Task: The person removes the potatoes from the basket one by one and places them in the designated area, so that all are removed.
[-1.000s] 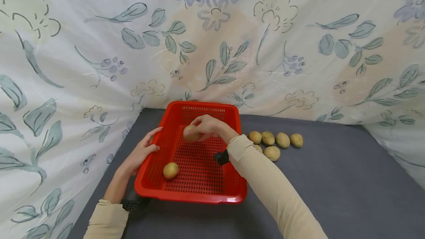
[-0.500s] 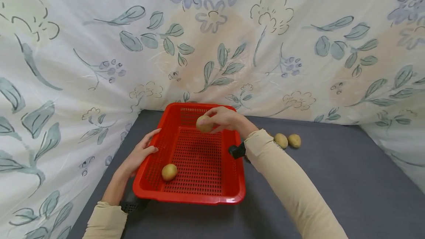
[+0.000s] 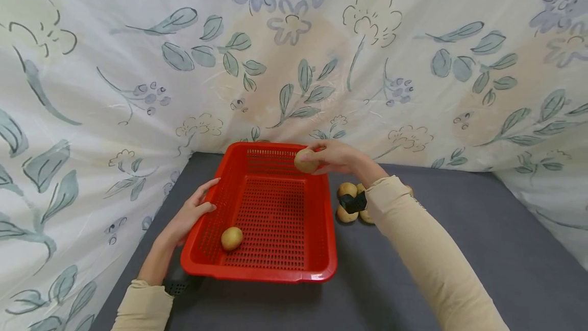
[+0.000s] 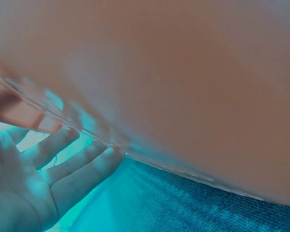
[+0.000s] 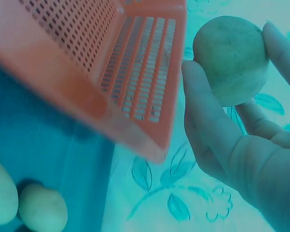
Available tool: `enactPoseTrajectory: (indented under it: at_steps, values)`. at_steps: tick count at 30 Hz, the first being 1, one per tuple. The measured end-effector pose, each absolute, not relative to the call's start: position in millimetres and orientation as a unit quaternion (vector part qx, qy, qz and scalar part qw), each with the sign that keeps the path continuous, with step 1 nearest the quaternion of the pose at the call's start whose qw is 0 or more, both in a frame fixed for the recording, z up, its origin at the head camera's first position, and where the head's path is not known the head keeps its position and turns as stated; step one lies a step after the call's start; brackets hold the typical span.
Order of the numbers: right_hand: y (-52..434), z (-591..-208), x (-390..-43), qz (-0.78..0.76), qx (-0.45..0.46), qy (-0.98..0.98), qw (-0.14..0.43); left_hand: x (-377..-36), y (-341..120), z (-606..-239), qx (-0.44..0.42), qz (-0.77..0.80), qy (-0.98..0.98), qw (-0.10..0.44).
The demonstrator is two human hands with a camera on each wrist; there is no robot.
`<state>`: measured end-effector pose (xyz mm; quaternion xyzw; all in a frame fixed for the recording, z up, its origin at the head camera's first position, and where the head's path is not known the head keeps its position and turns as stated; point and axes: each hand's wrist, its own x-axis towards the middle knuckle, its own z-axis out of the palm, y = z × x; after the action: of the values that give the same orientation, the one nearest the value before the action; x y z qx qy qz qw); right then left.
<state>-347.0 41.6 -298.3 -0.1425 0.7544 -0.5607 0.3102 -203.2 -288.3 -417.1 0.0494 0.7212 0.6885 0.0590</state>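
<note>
A red perforated basket (image 3: pixel 317 249) sits on the grey table, with one potato (image 3: pixel 231 238) lying in its near left corner. My right hand (image 3: pixel 332 157) pinches a second potato (image 3: pixel 305 161) in the air over the basket's far right corner; the right wrist view shows this potato (image 5: pixel 230 59) between thumb and fingers beside the basket's wall (image 5: pixel 135 72). My left hand (image 3: pixel 193 211) rests with straight fingers against the basket's left rim. In the left wrist view the fingers (image 4: pixel 67 169) lie flat against the blurred basket wall (image 4: pixel 183 96).
Several loose potatoes (image 3: pixel 347 190) lie on the grey table (image 3: pixel 459 249) right of the basket, partly hidden by my right forearm; two potatoes (image 5: pixel 38 208) show in the right wrist view. A floral cloth (image 3: pixel 294 50) hangs behind and on both sides.
My right hand has carried its potato up and to the right, from the basket's middle to its far right corner. The left hand and the other potato have stayed put.
</note>
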Motion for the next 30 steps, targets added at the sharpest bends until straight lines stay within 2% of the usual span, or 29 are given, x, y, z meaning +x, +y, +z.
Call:
enactPoseTrajectory:
  at_steps: [23,30]
  values:
    - [128,-306,-356,-0.54,-0.117,0.785,0.282,-201,-287,-416,0.048,0.688,0.722,0.061]
    - [160,-319,-355,-0.54,-0.087,0.785,0.291,-201,-288,-416,0.049,0.685,0.724,0.064]
